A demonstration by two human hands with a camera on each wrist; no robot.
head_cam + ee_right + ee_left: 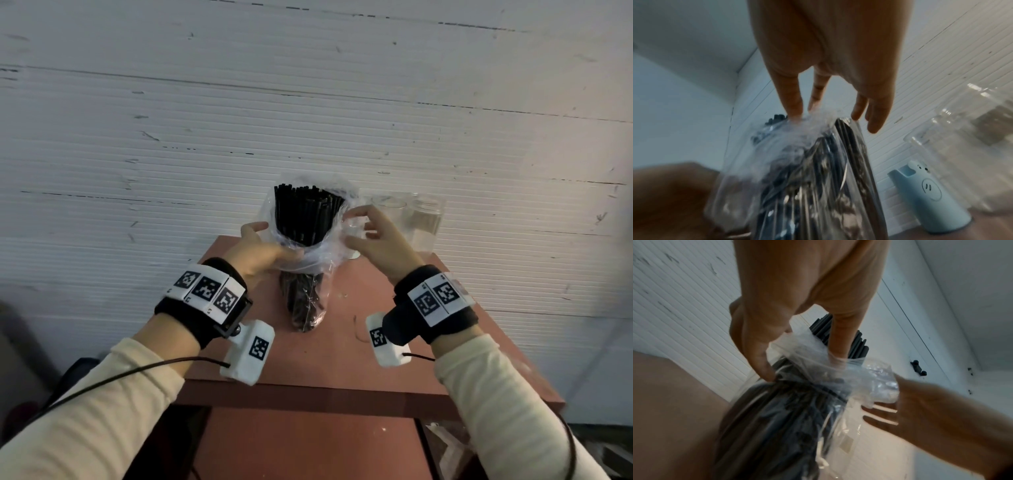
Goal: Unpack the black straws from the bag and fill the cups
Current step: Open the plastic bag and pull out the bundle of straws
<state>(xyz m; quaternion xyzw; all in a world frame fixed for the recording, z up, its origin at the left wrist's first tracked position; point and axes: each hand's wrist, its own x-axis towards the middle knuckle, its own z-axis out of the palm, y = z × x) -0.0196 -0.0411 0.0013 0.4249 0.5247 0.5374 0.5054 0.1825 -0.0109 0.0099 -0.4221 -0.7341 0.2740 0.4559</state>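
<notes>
A clear plastic bag [317, 262] full of black straws [305, 219] stands upright on the red-brown table [325, 363]. Its mouth is rolled down, so the straw tops stick out bare. My left hand [281, 240] grips the bunched rim on the left; in the left wrist view thumb and forefinger of that hand [803, 365] pinch the plastic [818, 368]. My right hand [351, 228] pinches the rim on the right, fingertips [795, 112] in the film. Clear cups [424, 219] stand at the table's back right, partly behind the right hand.
A white ribbed wall [308, 120] rises close behind the table. In the right wrist view a pale blue container with a pig face [929, 194] stands beside the clear cups [962, 138]. The table's front edge [308, 394] is near my forearms.
</notes>
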